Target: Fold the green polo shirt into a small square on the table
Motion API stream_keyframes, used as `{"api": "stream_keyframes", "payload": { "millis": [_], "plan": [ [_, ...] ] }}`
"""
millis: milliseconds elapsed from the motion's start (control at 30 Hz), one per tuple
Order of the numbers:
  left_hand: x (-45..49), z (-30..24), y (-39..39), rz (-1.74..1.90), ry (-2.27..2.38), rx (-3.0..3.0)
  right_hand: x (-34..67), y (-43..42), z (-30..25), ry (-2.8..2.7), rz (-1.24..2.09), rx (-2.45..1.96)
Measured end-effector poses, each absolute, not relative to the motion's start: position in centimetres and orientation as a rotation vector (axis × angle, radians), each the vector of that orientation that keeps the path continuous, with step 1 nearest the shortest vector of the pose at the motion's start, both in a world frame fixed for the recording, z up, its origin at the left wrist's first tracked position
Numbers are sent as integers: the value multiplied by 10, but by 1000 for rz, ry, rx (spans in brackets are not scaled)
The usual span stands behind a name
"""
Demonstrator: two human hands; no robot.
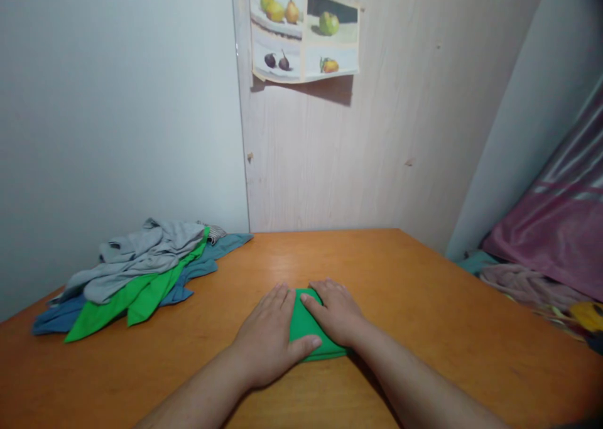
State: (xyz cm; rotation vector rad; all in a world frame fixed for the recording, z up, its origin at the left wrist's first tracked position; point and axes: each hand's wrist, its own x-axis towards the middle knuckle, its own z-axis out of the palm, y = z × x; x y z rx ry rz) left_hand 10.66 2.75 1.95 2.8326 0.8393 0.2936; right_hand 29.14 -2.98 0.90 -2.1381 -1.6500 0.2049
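A green cloth (306,324), folded into a small flat bundle, lies on the wooden table near its front middle. My left hand (268,338) rests flat over its left side, thumb stretched across the lower part of the cloth. Over the right side lies my right hand (335,311), also flat, with the thumb apart from the other fingers. Both palms hide the cloth's side edges. Its layered front edge shows between my wrists.
A loose heap of clothes, with a grey garment (141,259), a bright green one (146,294) and blue ones (176,291), lies at the table's (400,278) left. A wall stands behind. Pink fabric (551,228) hangs at the right, beyond the table edge.
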Motion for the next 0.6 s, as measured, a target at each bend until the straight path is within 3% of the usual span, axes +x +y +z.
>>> {"api": "stream_keyframes", "payload": {
  "millis": [600],
  "plan": [
    [102,12,36,281,854,2906,300,-32,7,-1667,349,-2094]
  ]
}}
